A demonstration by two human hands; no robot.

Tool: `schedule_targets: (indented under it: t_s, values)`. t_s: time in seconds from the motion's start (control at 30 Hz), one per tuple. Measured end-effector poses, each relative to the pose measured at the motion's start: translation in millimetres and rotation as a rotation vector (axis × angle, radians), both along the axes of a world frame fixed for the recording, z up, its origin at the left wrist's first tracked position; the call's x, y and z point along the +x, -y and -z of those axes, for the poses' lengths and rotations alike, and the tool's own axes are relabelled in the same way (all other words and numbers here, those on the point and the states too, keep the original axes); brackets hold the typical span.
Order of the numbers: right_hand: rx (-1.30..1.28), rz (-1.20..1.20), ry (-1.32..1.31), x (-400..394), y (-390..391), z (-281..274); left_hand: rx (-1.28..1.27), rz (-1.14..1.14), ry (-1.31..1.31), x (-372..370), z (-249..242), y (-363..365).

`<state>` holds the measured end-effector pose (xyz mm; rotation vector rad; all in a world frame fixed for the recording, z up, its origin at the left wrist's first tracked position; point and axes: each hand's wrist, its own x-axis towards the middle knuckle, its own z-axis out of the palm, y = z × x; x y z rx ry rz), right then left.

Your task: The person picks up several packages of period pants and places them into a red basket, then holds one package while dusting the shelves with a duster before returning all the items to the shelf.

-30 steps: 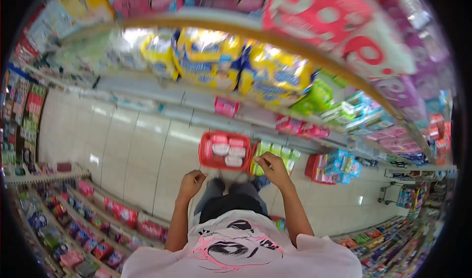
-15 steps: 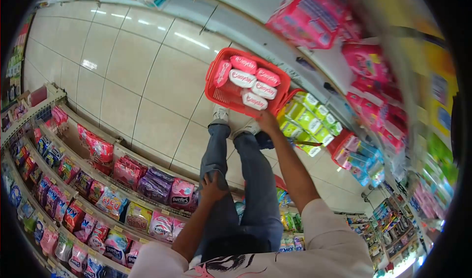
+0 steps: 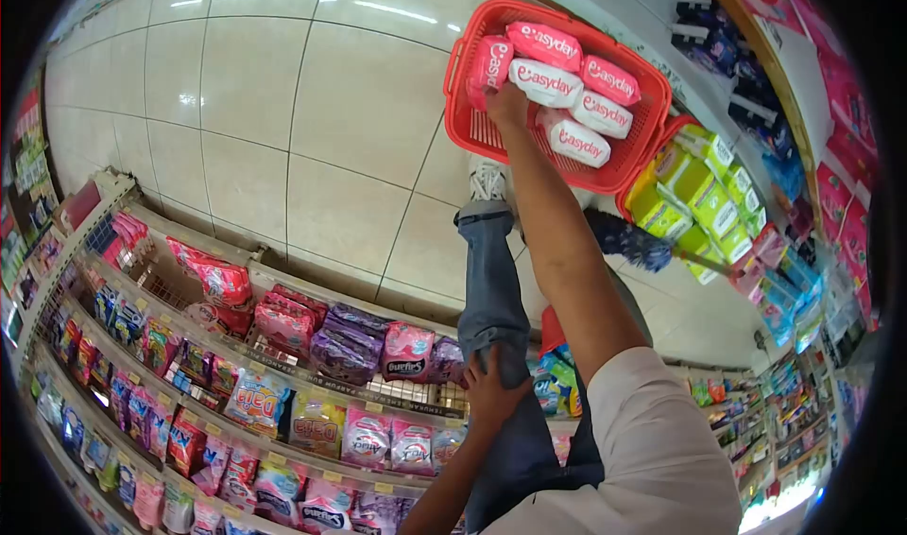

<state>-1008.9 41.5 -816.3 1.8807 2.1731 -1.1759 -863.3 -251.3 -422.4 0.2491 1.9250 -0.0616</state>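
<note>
My right hand (image 3: 507,107) reaches down to the near edge of a red basket (image 3: 472,129) on the floor. It touches the pink and white "easyday" packs (image 3: 557,86) that fill the basket. Its fingers are hidden among the packs, so the grip is unclear. My left hand (image 3: 491,388) rests flat on my jeans-clad thigh (image 3: 491,308), fingers spread and holding nothing. My white shoe (image 3: 487,181) stands just in front of the basket.
A second red basket with green packs (image 3: 699,190) stands right of the first. A blue duster (image 3: 624,237) lies beside it. Shelves of coloured packets (image 3: 283,374) run along the left and below. Shelving with pink goods (image 3: 841,185) is at the right. Tiled floor (image 3: 283,110) lies between.
I have bent lower. My right hand moved from the basket's near side onto the packs. My left hand went from hanging free to resting on my thigh.
</note>
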Motion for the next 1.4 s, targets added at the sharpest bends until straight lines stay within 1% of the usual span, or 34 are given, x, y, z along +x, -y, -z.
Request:
schedule_targets:
  t_s: [0.03, 0.07, 0.1, 0.17, 0.2, 0.23, 0.3, 0.33, 0.37, 0.4, 0.43, 0.47, 0.5, 0.53, 0.57, 0.6, 0.63, 0.7, 0.77, 0.8, 0.83, 0.87, 0.9, 0.93, 0.97, 1.0, 1.03, 1.1, 1.17, 1.23, 1.3, 1.33, 1.37, 1.4]
  values:
    - [-0.108, -0.012, 0.131, 5, -5, -5, -0.002, 0.008, 0.008, -1, -2, 3]
    - [-0.113, -0.036, 0.046, 12, -7, -10, 0.000, 0.005, 0.028, -4, -1, 5]
    - [-0.101, -0.037, 0.050, 19, -15, -29, 0.007, -0.003, 0.047, -6, 1, 6]
    - [-0.530, 0.014, -0.228, 40, -25, -85, 0.004, -0.010, 0.109, -22, 14, 8]
    - [-0.551, -0.044, -0.277, 52, -32, -120, -0.016, -0.011, 0.166, -40, 21, 6]
    - [-0.576, -0.098, -0.327, 67, -40, -158, 0.156, -0.155, 0.271, -67, 37, 5]
    - [-0.678, -0.259, -0.431, 105, -55, -218, 0.343, -0.239, 0.002, -113, 51, -35]
    - [-0.807, -0.235, -0.450, 117, -65, -258, 0.569, -0.217, -0.023, -129, 94, -18]
    - [-0.934, -0.206, -0.467, 128, -77, -294, 0.653, -0.605, 0.229, -157, 92, -58]
    - [-0.927, -0.197, -0.462, 141, -89, -321, 0.703, -0.767, 0.408, -180, 84, -93]
    - [-1.071, -0.264, -0.435, 155, -101, -343, 0.749, -0.927, 0.590, -192, 78, -120]
    - [-1.217, -0.332, -0.405, 166, -108, -358, 0.750, -0.923, 0.601, -189, 71, -136]
    - [-1.210, -0.318, -0.401, 175, -111, -368, 0.794, -0.996, 0.827, -183, 65, -150]
    - [-1.182, -0.419, -0.398, 184, -112, -377, 0.828, -1.064, 1.060, -172, 60, -159]
    - [-1.150, -0.516, -0.390, 193, -114, -385, 0.734, -1.172, 0.949, -155, 60, -162]
    - [-1.199, -0.544, -0.294, 206, -112, -382, 0.687, -1.197, 0.876, -146, 58, -172]
    - [-1.202, -0.517, -0.278, 214, -107, -394, 0.631, -1.225, 0.802, -138, 53, -181]
    - [-1.120, 0.111, -0.341, 221, -93, -417, 0.638, -1.237, 0.800, -120, 43, -193]
    - [-1.003, 0.112, -0.620, 242, -63, -402, 0.669, -1.240, 0.785, -104, 40, -198]
    - [-0.695, 0.050, -0.688, 239, -49, -405, 0.679, -1.220, 0.743, -95, 38, -193]
    - [-0.684, 0.058, -0.687, 251, -49, -401, 0.691, -1.197, 0.702, -89, 36, -188]
    - [-0.809, 0.052, -0.617, 266, -48, -397, 0.735, -1.162, 0.677, -85, 35, -183]
    - [-0.940, 0.046, -0.544, 280, -46, -395, 0.699, -1.253, 0.622, -81, 35, -175]
    - [-0.822, 0.188, -0.507, 295, -50, -392, 0.716, -1.320, 0.614, -83, 29, -175]
    - [-0.502, 0.159, -0.514, 317, -53, -375, 0.735, -1.385, 0.598, -87, 21, -174]
    - [-0.272, -0.119, -0.077, 331, -75, -381, 0.764, -1.335, 0.566, -93, 18, -168]
    - [-0.035, -0.248, 0.064, 354, -86, -369, 0.756, -1.333, 0.548, -95, 15, -164]
    - [0.233, -0.713, 0.511, 398, -102, -342, 0.765, -1.302, 0.498, -96, 7, -161]
    - [-0.136, -0.719, 0.842, 420, -97, -306, 0.768, -1.308, 0.482, -89, -4, -164]
    - [-0.235, -0.892, 1.035, 435, -68, -281, 0.781, -1.360, 0.478, -84, -15, -168]
    - [-0.469, -0.868, 1.122, 418, -29, -315, 0.786, -1.355, 0.534, -84, -27, -164]
    - [-0.534, -0.850, 1.062, 426, -5, -318, 0.801, -1.340, 0.559, -82, -44, -167]
    - [-0.591, -0.718, 0.960, 438, 25, -325, 0.827, -1.327, 0.585, -81, -61, -173]
    - [-0.568, -0.883, 0.695, 474, 64, -323, 0.866, -1.328, 0.576, -84, -73, -176]
